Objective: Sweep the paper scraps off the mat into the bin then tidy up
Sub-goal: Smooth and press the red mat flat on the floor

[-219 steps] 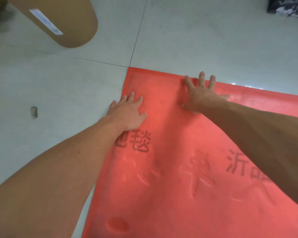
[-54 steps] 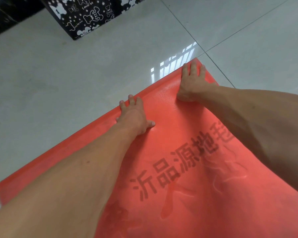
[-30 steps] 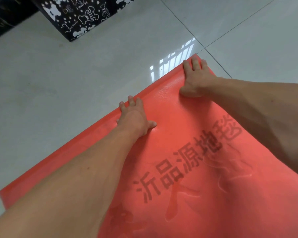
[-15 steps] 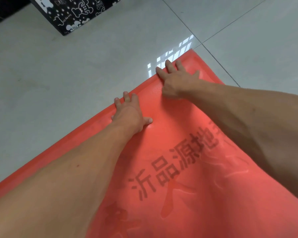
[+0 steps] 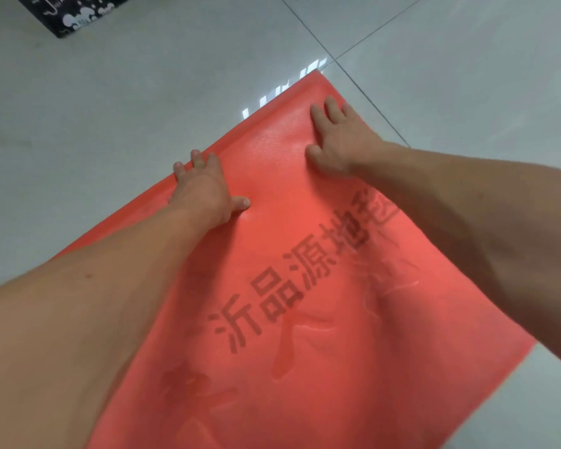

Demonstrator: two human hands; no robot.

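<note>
Red mat (image 5: 337,367) lies on the tiled floor (image 5: 110,102) | your left hand (image 5: 204,192) presses flat, fingers straight, tips at its far edge | grey print (image 5: 292,286) reads 沂品源地毯 | your right hand (image 5: 340,137) flat near the far corner, fingers slightly spread

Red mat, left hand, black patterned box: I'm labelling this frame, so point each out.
red mat (image 5: 337,384), head view, bare middle of surface.
left hand (image 5: 204,194), head view, back of hand.
black patterned box (image 5: 62,11), head view, its near side.

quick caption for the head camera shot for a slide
Left hand and right hand press flat near the far edge of a red printed floor mat on pale glossy tiles.
</note>
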